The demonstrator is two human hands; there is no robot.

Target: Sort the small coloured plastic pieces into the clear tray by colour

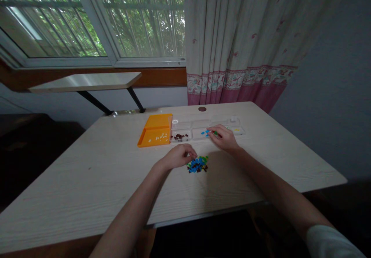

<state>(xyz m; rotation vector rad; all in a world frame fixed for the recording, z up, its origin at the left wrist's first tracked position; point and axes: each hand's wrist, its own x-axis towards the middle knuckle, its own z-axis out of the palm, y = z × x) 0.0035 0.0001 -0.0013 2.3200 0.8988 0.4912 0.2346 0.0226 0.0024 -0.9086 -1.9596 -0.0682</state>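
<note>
A small heap of blue, green, yellow and dark brown pieces (197, 164) lies on the table. My left hand (180, 156) is at the heap's left edge, its fingers curled together; whatever they hold is hidden. My right hand (223, 136) reaches over a clear plastic tray (199, 124) with compartments, its thumb and fingertips drawn together above several blue pieces (203, 133). Whether a piece is between those fingertips is too small to tell. Dark brown pieces (180, 136) lie in the compartment to the left of the blue ones. A yellow piece (237, 130) shows at the tray's right end.
Left of the tray, an orange box (157, 123) lies open with white pieces (161, 137) in its near half. A raised shelf (87, 81) on black legs stands at the table's back left. Behind the table (116, 180) are a window and a curtain (237, 57).
</note>
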